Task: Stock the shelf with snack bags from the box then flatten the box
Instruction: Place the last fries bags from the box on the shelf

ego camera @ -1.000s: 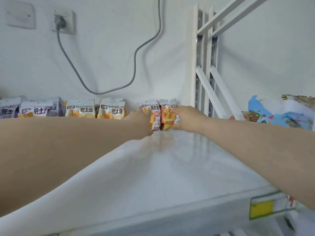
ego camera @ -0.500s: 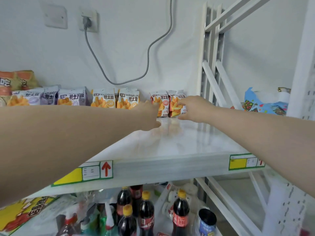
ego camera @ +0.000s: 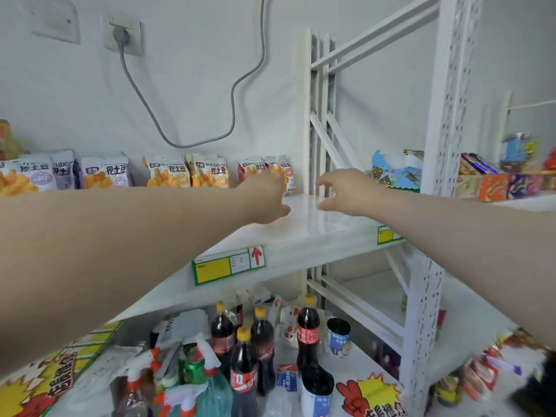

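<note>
Head view. A white shelf [ego camera: 316,227] with a glossy, faintly marbled top crosses the frame's centre. A row of snack bags [ego camera: 168,176], flat crinkled foil pillows printed with orange fries, stands upright along its back edge against the wall, running from 9 o'clock to the centre. Both bare forearms reach in from 7 and 4 o'clock.

The left hand [ego camera: 266,197] shows its back, thumb splayed toward 4 o'clock and fingers extended. The fingers overlap the rightmost bag [ego camera: 287,176]; whether they touch it cannot be told. The right hand [ego camera: 350,191], at 3 o'clock of the left and apart from it, hovers over bare shelf with fingers spread and loosely curved, holding nothing.

A rectangular yellow-and-green label [ego camera: 228,264] with a red arrow is fixed to the shelf's front lip. A white perforated metal upright [ego camera: 451,100] rises at 2 o'clock. A grey cable [ego camera: 240,85] loops down the matt wall from a plug [ego camera: 120,34] at 11 o'clock. At 6 o'clock, on the tier below, stand dark plastic cola bottles [ego camera: 308,326] with yellow caps.
</note>
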